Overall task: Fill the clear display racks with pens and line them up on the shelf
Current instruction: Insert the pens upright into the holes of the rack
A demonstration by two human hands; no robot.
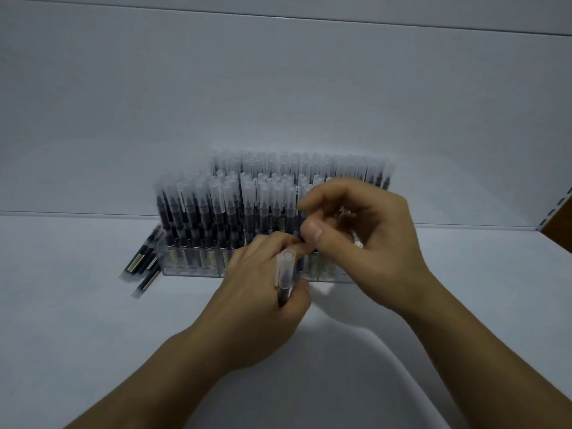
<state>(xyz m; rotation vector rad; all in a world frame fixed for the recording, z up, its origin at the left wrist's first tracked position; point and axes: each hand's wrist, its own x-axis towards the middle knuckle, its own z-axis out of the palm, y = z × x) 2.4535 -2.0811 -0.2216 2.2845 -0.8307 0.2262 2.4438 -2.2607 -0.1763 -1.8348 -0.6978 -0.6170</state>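
A clear display rack [192, 269] stands on the white shelf [77, 320], packed with several upright black pens with frosted caps [216, 209]. A second filled rack [309, 164] stands behind it against the back wall. My left hand [260, 301] is in front of the near rack, closed around one pen [284, 278] that points up. My right hand [362, 239] hovers over the rack's right part, thumb and forefinger pinched on a pen there; its fingers hide that pen and the slots below.
Three loose pens [144, 263] lie flat on the shelf just left of the near rack. A brown upright with slotted holes [557, 221] bounds the shelf at the right. The white back wall [278, 88] rises behind the racks.
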